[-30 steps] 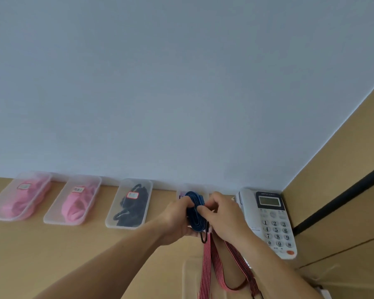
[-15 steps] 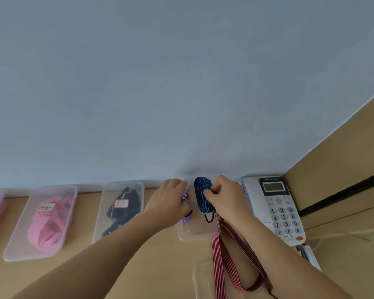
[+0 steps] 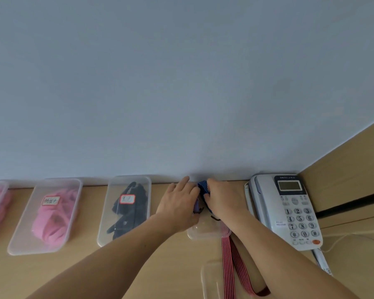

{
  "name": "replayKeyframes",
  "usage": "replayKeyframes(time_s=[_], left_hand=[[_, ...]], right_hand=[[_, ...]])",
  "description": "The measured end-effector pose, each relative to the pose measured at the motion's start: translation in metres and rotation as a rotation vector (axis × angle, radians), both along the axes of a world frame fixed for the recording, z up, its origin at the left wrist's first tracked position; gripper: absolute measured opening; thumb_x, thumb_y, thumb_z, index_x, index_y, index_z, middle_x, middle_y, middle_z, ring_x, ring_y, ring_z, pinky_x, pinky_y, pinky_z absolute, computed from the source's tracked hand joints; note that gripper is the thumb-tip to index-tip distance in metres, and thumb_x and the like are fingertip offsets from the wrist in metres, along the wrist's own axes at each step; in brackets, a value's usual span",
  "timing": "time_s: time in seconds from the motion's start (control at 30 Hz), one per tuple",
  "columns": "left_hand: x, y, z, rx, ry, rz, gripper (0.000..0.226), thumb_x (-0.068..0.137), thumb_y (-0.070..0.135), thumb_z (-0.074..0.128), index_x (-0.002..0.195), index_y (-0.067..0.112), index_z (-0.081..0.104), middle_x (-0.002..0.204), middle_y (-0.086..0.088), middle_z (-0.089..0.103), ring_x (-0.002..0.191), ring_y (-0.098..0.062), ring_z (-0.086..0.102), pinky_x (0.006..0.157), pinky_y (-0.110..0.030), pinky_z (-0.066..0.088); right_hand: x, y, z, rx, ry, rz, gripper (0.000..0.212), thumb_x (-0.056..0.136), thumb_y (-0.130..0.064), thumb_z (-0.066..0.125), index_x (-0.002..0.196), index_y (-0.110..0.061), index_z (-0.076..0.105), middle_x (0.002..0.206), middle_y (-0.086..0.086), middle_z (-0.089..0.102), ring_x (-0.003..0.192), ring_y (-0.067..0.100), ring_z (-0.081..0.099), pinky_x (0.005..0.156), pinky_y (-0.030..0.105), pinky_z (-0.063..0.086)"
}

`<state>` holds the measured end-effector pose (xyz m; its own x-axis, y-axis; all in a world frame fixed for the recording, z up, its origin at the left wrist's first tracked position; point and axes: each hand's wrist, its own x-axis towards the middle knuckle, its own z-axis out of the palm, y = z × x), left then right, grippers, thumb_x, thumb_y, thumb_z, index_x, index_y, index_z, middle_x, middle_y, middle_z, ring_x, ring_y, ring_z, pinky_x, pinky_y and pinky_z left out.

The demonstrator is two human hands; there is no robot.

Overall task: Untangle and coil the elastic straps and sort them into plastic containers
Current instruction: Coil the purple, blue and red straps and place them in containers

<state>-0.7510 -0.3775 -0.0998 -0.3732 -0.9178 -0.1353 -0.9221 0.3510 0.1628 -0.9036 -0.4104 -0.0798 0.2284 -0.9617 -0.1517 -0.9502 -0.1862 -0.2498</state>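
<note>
Obs.: the blue strap coil (image 3: 204,187) sits low over the far end of a clear container (image 3: 203,233), close against the wall (image 3: 181,93). We judge it is being seated, not yet let go.

Right hand (image 3: 221,197): fingers curled over the coil and pinching it from the right side.

Left hand (image 3: 179,201): palm down over the left part of the same container, fingers stretched out, grasping nothing that we can see. A bit of purple strap (image 3: 196,205) shows at its edge, apparently inside the container.

A dark strap end (image 3: 214,217) pokes out below the right hand. A red striped strap (image 3: 227,266) lies across the container's near rim, runs under the right forearm and trails over a second clear tray (image 3: 209,277) on the counter (image 3: 160,266).

Further left: a container of black straps (image 3: 125,210) and a container of pink straps (image 3: 46,214), both labelled. A telephone (image 3: 289,210) stands just right of the right arm.

Risks, our estimate:
- The elastic may spring open when the pinch releases, spilling loops over the rim.
- The withdrawing forearm could catch the red strap and drag the light container.
- The loose dark end may snag the purple strap and re-tangle.
</note>
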Motion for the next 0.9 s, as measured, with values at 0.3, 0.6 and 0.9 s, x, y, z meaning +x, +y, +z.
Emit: replayKeyframes(time_s=[0.3, 0.6, 0.9], left_hand=[[-0.001, 0.000, 0.003, 0.067, 0.022, 0.034, 0.058, 0.086, 0.040, 0.058, 0.136, 0.017, 0.038, 0.150, 0.003, 0.036, 0.152, -0.020, 0.003, 0.113, -0.040, 0.026], [-0.001, 0.002, 0.001, 0.122, 0.043, 0.024, 0.078, 0.090, 0.041, 0.054, 0.156, 0.028, 0.013, 0.160, 0.001, 0.017, 0.152, -0.022, -0.006, 0.118, -0.042, 0.023], [-0.001, 0.002, -0.001, 0.125, 0.099, 0.048, 0.087, 0.090, 0.039, 0.056, 0.156, 0.030, 0.001, 0.158, 0.004, 0.020, 0.152, -0.019, -0.006, 0.118, -0.040, 0.025]], right_hand=[[0.000, 0.002, -0.007, 0.012, 0.032, 0.089, 0.018, 0.095, -0.028, 0.056, 0.101, -0.014, 0.046, 0.106, 0.010, 0.059, 0.092, 0.031, 0.061, 0.063, 0.034, 0.038], [-0.013, 0.003, -0.009, 0.037, -0.063, 0.092, 0.019, 0.091, -0.018, 0.061, 0.109, -0.014, 0.058, 0.111, 0.004, 0.059, 0.096, 0.022, 0.058, 0.078, 0.035, 0.050], [-0.011, -0.004, -0.010, -0.001, -0.257, -0.033, 0.030, 0.084, -0.009, 0.062, 0.113, -0.016, 0.064, 0.111, 0.000, 0.063, 0.088, 0.011, 0.058, 0.075, 0.021, 0.042]])
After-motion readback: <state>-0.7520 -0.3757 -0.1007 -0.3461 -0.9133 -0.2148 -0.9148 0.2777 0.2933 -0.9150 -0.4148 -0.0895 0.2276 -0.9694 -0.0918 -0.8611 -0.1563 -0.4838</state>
